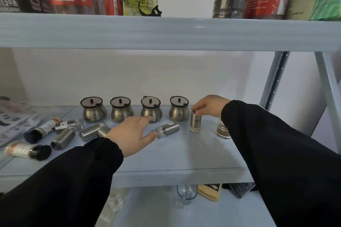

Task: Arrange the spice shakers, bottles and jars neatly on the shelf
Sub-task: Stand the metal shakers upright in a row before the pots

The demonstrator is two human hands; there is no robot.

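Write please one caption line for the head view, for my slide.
Right hand sets a steel shaker upright beside four lidded jars; left hand reaches toward a fallen shaker.

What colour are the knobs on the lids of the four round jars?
Black, on all four round jars, clearest in the head view.

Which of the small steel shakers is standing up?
Only the shaker under the right hand, just right of the jar row, stands upright. The other steel shakers lie on their sides, like the one by the left hand.
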